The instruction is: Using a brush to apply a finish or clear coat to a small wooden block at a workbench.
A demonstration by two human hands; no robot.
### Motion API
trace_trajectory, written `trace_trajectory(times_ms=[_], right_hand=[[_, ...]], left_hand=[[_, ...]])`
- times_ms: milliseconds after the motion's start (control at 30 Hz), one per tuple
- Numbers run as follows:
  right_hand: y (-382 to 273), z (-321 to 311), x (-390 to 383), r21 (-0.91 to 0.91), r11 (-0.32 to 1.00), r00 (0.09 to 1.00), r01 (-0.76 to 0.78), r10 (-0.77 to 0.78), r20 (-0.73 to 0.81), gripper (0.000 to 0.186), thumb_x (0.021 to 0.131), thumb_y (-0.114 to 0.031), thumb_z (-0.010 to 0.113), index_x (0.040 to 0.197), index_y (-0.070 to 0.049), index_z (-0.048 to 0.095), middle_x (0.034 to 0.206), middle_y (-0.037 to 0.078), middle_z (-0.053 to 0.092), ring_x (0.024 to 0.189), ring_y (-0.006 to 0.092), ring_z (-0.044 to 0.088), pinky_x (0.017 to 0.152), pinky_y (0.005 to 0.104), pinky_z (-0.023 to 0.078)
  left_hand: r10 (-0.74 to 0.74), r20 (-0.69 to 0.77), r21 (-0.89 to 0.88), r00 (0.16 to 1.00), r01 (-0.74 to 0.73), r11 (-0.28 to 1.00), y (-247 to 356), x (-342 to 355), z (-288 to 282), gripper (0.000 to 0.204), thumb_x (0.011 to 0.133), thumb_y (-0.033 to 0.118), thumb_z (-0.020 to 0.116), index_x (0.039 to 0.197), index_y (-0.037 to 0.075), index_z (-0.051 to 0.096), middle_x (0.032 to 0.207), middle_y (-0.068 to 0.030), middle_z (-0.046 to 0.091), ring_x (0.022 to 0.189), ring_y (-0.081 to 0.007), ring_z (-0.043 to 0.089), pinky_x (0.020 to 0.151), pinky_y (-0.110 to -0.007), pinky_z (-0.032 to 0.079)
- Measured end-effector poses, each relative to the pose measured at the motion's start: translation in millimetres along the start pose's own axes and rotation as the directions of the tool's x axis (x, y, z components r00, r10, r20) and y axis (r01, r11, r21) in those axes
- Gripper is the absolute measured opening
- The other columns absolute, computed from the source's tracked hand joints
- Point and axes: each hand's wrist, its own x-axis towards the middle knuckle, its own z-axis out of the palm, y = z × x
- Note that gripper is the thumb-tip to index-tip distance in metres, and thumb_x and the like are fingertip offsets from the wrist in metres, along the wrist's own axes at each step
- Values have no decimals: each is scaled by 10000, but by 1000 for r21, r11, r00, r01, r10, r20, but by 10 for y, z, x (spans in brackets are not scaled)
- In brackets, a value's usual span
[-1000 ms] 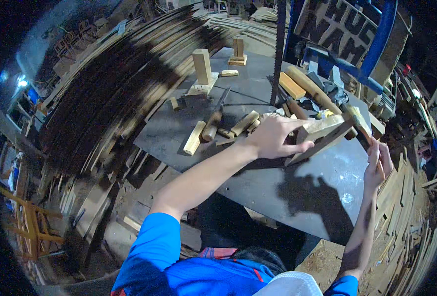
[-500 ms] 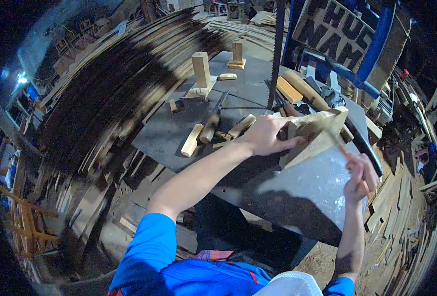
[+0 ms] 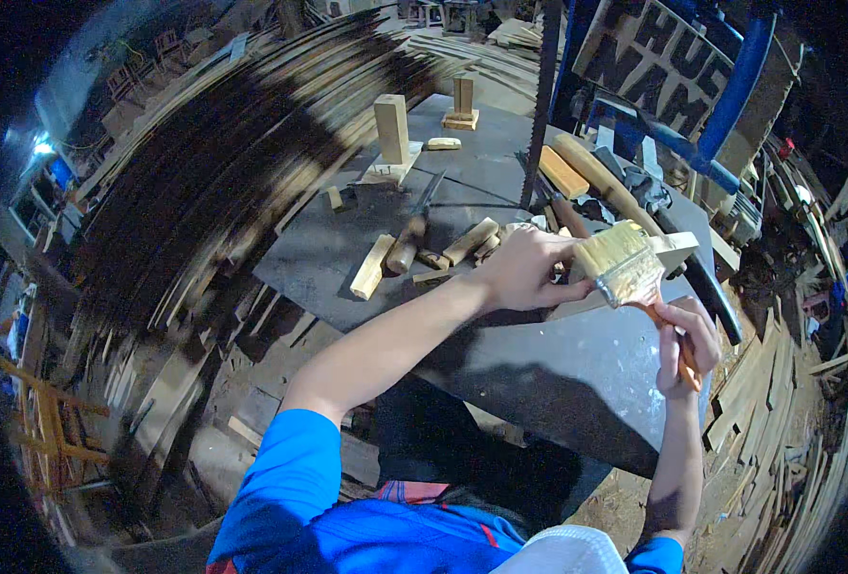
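Observation:
My right hand is closed around the orange handle of a wide, flat paintbrush with pale bristles. Behind the bristles is a pale wooden block, mostly covered by the brush. My left hand grips that block at its left end, thumb toward me and fingers partly out of sight. Whether the bristles touch the wood I cannot tell. Left of my left hand, a chisel-like tool with a wooden handle lies among small wood offcuts.
A toothed saw blade stands upright through the grey table, just beyond my hands. An upright wooden block on a base stands farther back. Mallet-like wooden handles lie at right. Stacked boards fill the left.
The brush, blurred over the block's face before, now shows its broad bristle side, raised in front of the block. The block's visible end has shifted slightly right and down. My left hand stays nearly still.

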Motion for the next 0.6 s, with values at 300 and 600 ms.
trace_trajectory(times_ms=[300, 600], right_hand=[[362, -284, -10, -176, 957, 957, -230, 190, -220, 132, 881, 44, 573, 963, 44, 677, 792, 104, 632, 654, 153, 559, 625, 264, 435], [34, -68, 5, -76, 995, 997, 62, -64, -31, 152, 780, 63, 603, 906, 33, 681, 734, 117, 642, 642, 206, 624, 605, 304, 495]], left_hand=[[-29, -48, 7, 998, 29, 1000, 76, -21, 82, 638, 854, 520, 678, 1200, -15, 664, 987, -248, 715, 873, -369, 713, 808, -430, 562], [15, -71, 123, 997, -7, 992, 29, -2, 98, 431, 860, 366, 721, 1107, 16, 671, 839, -181, 708, 788, -336, 696, 723, -430, 535]])
